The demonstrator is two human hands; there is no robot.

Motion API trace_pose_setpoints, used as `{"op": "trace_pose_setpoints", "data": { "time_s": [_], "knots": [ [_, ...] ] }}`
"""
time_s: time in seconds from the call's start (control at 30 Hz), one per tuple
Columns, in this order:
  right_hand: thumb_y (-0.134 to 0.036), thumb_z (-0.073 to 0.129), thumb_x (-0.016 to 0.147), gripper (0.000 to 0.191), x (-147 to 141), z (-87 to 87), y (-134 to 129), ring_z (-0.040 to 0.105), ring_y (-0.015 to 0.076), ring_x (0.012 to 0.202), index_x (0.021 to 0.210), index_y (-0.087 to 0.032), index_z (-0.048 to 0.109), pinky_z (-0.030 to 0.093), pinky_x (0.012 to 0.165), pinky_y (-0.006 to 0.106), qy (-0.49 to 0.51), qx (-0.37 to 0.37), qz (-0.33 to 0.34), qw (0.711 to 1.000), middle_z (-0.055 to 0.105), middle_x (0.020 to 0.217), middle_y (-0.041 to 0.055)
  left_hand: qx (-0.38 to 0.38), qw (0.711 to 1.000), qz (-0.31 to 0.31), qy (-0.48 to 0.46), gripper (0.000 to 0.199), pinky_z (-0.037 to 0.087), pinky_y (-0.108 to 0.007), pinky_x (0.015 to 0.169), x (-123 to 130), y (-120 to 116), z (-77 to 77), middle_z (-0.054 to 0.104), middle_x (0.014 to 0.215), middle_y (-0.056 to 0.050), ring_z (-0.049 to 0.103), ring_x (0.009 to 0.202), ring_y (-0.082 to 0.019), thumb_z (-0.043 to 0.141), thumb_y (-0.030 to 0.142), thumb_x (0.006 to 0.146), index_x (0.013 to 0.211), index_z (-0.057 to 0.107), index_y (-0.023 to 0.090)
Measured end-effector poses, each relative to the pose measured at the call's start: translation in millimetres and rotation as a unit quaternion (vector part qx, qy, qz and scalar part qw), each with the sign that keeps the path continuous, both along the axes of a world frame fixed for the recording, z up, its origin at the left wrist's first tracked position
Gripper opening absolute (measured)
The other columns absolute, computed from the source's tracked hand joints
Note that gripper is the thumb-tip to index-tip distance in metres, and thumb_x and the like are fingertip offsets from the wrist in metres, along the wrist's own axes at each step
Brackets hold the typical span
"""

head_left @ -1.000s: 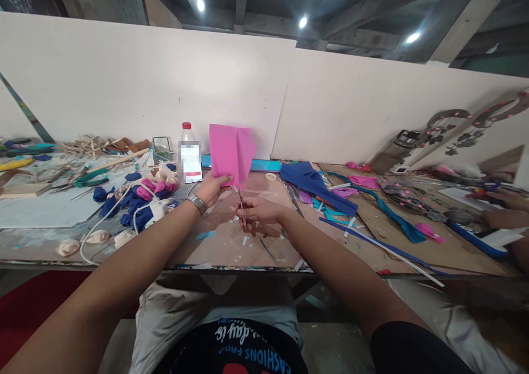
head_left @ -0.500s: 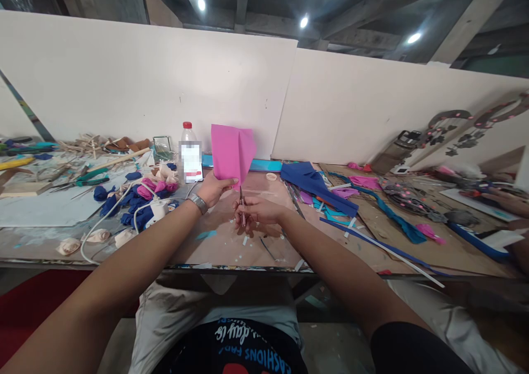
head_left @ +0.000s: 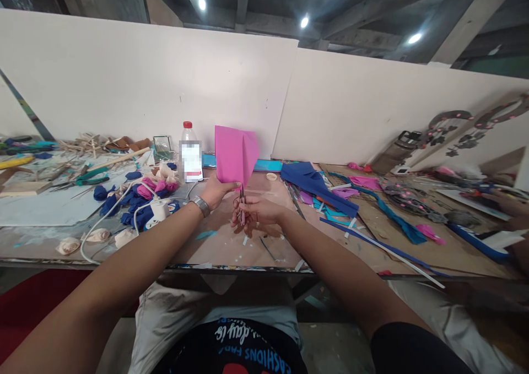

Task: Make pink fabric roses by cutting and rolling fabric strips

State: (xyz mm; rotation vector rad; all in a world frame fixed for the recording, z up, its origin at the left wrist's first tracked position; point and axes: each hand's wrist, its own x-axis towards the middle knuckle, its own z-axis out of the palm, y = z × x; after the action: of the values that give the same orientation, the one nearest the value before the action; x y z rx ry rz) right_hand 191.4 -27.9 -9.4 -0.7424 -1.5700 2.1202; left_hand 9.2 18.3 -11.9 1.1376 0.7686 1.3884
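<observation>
Bench: loose stuff on both sides of us; anything we drop could get lost in it.
Blue cloth: lies to our right, on top of other scraps; no risk that we see.
Pink sheet: held up over the bench, creased down its face, lower edge at the scissors. Looks thin; could buckle or swing off line, since we support it only low down.
Left hand: pinching the sheet's lower edge. Thumb sits close to the tips; a slip could nick us.
Right hand: wrapped round the handles. Twisting the wrist could drag the edge askew.
Phone: stands before the bottle, near our left hand; a careless sweep could topple it.
Scissors: tips up; blade gap too small for us to tell. Dull or angled blades could fold the sheet between them.
</observation>
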Motion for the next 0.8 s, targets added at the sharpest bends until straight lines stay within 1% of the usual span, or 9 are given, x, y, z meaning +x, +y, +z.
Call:
{"op": "trace_pose_setpoints", "data": {
  "time_s": [0.23,0.4,0.57,0.7,0.8],
  "knots": [
    [-0.04,0.069,0.093,0.026,0.6,-6.1,5.0,0.078,0.0294,0.091,0.101,-0.019,0.057,0.063,0.056,0.032,-0.008,-0.016,0.001,1.0,0.077,0.096,0.0128,0.027,1.0,-0.001,0.001,0.061,0.055,-0.03,0.072,2.0,1.4,-6.9,0.069,0.095,-0.003,0.062,0.08,-0.015,0.093,0.022,0.051,0.104,0.062,0.017],
    [-0.042,0.068,0.094,0.027,1.6,-8.8,8.1,0.077,0.0293,0.089,0.101,-0.018,0.057,0.063,0.056,0.035,-0.001,0.009,0.006,1.0,0.077,0.096,0.0135,0.026,1.0,-0.01,-0.01,0.061,0.056,-0.03,0.075,3.8,0.8,-7.7,0.071,0.098,-0.004,0.064,0.083,-0.016,0.093,0.021,0.052,0.106,0.064,0.017],
    [-0.042,0.066,0.096,0.027,2.1,-10.1,8.8,0.077,0.0269,0.089,0.097,-0.017,0.056,0.064,0.059,0.033,-0.002,0.042,-0.01,0.999,0.077,0.093,0.0129,0.002,0.999,-0.024,-0.036,0.054,0.057,-0.032,0.079,4.2,0.4,-6.8,0.072,0.098,-0.004,0.066,0.083,-0.017,0.091,0.022,0.056,0.103,0.065,0.017],
    [-0.043,0.068,0.094,0.029,2.4,-11.5,10.1,0.077,0.0276,0.089,0.098,-0.017,0.057,0.064,0.058,0.033,0.0,0.044,-0.002,0.999,0.077,0.094,0.0132,0.016,0.999,-0.015,-0.025,0.057,0.057,-0.032,0.079,4.3,2.7,-9.6,0.071,0.1,-0.004,0.065,0.084,-0.016,0.091,0.02,0.055,0.105,0.064,0.017],
    [-0.045,0.068,0.094,0.031,2.9,-13.7,12.4,0.078,0.026,0.086,0.097,-0.016,0.057,0.064,0.06,0.033,0.001,0.056,-0.005,0.998,0.077,0.094,0.0134,0.021,1.0,-0.01,-0.019,0.06,0.057,-0.032,0.079,4.5,3.2,-10.8,0.07,0.102,-0.005,0.065,0.086,-0.017,0.092,0.02,0.055,0.106,0.063,0.016]
  ]
}}
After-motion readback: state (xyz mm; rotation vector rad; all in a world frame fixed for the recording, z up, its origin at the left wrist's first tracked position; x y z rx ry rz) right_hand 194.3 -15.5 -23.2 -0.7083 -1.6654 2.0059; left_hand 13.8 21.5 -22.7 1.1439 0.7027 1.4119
